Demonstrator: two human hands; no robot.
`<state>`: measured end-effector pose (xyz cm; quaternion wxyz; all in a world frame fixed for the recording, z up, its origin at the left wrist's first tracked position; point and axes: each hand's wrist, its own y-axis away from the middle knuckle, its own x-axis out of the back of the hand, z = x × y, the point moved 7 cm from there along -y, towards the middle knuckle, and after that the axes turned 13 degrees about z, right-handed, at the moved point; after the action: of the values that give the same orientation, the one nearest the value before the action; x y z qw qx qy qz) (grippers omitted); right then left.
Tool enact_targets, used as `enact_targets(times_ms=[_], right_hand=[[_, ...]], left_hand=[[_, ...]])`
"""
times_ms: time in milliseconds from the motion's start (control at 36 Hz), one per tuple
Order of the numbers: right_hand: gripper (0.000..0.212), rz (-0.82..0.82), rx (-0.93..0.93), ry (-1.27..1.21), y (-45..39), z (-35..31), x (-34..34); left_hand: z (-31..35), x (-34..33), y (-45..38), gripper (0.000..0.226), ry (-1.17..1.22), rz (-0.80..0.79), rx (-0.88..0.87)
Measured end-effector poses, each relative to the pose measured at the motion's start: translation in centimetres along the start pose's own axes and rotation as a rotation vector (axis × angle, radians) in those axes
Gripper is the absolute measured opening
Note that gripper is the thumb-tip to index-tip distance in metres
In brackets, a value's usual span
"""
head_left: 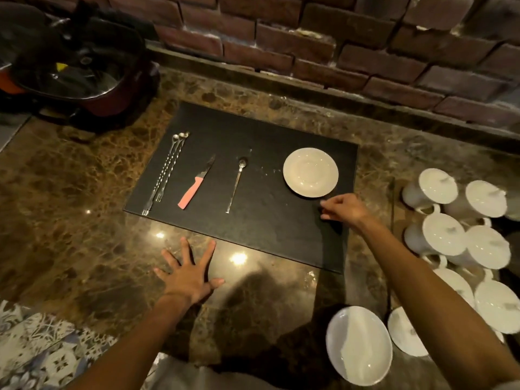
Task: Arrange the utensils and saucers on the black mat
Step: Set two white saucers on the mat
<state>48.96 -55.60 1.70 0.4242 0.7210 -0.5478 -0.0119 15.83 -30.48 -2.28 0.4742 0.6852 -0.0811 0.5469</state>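
A black mat lies on the marble counter. On it, from left to right, rest two long twisted bar spoons, a pink-handled knife, a small spoon and a white saucer. My right hand hovers just below the saucer, fingers loosely curled, holding nothing and not touching it. My left hand lies flat on the counter in front of the mat, fingers spread.
Several white lidded cups stand at the right. Two more white saucers lie near the front right edge. A dark red cooker stands at the back left. A brick wall runs behind the counter.
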Motion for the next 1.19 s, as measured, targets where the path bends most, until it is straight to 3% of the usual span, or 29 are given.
enact_targets(times_ms=[194, 361, 444, 500, 583, 722, 972, 1083, 1194], right_hand=[[0.037, -0.425, 0.196, 0.661, 7.4, 5.2, 0.3], [0.047, -0.450, 0.214, 1.032, 10.2, 10.5, 1.9], [0.041, -0.469, 0.201, 1.160, 11.1, 13.2, 2.0], [0.034, -0.388, 0.237, 1.189, 11.2, 14.3, 2.1], [0.023, -0.258, 0.326, 1.136, 11.1, 14.6, 2.1], [0.010, -0.205, 0.374, 0.935, 11.5, 13.0, 2.3], [0.011, 0.175, 0.055, 0.315, 8.1, 8.4, 1.6], [0.022, 0.317, -0.107, 0.104, 6.8, 7.5, 0.4], [0.006, 0.367, -0.180, -0.038, 6.1, 7.1, -0.6]], left_hand=[[1.0, -0.6, 0.1, 0.117, 0.012, 0.004, 0.024], [2.0, -1.0, 1.2, 0.120, 0.020, -0.006, -0.005], [2.7, -1.4, 2.0, 0.119, -0.012, -0.002, -0.042], [2.9, -1.8, 2.4, 0.115, -0.028, 0.009, -0.053], [2.9, -1.9, 2.8, 0.109, -0.044, 0.028, -0.064], [3.0, -1.7, 2.9, 0.107, -0.019, 0.009, -0.068], [2.7, -2.8, 2.1, 0.107, -0.006, -0.004, -0.067], [2.5, -3.2, 1.9, 0.107, 0.020, 0.005, -0.073], [2.5, -3.0, 1.9, 0.107, 0.021, 0.014, -0.082]])
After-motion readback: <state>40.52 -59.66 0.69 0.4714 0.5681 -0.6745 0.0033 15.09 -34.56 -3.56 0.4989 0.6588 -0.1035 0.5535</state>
